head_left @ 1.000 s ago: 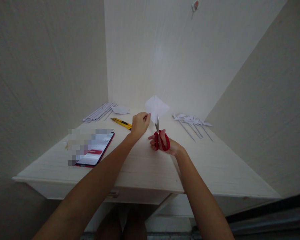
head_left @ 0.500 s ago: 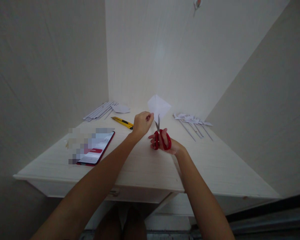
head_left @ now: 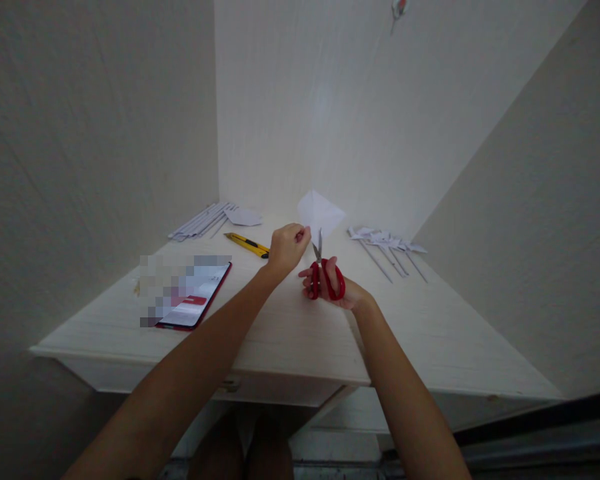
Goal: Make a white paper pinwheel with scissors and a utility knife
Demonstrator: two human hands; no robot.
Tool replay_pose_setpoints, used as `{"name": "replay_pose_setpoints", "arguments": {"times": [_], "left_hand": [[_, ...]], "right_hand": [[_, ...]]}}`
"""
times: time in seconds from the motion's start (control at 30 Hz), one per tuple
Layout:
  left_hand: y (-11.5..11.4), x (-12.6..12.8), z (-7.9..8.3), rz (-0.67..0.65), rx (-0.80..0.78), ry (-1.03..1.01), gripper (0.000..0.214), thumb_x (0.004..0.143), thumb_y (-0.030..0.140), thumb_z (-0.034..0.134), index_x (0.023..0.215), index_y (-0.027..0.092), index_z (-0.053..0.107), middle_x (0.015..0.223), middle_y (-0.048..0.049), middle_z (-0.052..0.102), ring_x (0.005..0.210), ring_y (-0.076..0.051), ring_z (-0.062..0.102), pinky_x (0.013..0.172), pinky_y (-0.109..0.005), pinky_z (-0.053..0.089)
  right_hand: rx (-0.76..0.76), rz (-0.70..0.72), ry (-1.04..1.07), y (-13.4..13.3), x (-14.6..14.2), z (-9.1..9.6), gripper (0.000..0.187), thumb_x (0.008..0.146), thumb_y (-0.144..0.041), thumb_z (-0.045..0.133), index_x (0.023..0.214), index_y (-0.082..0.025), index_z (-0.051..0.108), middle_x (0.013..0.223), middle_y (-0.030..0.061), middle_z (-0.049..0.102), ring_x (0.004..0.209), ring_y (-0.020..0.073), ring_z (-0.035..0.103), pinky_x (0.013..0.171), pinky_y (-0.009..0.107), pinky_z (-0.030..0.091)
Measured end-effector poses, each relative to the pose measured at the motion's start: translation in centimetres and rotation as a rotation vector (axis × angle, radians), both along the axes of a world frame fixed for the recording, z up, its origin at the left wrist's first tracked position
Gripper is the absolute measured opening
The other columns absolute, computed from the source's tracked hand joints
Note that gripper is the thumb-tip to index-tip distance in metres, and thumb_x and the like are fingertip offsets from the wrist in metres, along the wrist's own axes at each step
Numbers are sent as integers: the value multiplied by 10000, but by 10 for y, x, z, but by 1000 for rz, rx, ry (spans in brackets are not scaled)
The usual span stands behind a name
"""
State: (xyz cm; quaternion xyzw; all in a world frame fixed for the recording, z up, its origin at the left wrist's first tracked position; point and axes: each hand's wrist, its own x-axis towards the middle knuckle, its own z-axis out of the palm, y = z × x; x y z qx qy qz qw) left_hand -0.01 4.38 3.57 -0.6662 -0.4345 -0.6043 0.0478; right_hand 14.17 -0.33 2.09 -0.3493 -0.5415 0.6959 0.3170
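Paper (head_left: 323, 208): plain white, diamond-shaped, with a faint line running down from its top corner; just beyond the hands, toward the back of the desk (head_left: 290, 340).
Scissors (head_left: 319, 259): red looped handles, silver blades parted and pointing away from the person, near the paper; contact unclear.
Left hand (head_left: 287, 247): fingertips pinching the paper's near edge.
Right hand (head_left: 349, 293): gripping the scissors by their handles.

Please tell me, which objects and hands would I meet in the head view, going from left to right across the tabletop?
Smartphone, yellow utility knife, left hand, red-handled scissors, pinwheel-like paper shapes on sticks.
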Motion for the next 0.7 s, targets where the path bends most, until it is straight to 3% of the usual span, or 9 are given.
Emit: {"name": "replay_pose_setpoints", "arguments": {"times": [0.7], "left_hand": [[-2, 2, 1, 1, -2, 12, 301, 791, 262, 441, 503, 174, 444, 495, 18, 447, 474, -90, 383, 517, -235, 305]], "right_hand": [[1, -3, 25, 2, 1, -1, 638, 715, -712, 330, 816, -128, 567, 663, 26, 514, 602, 119, 507, 629, 289, 394]]}}
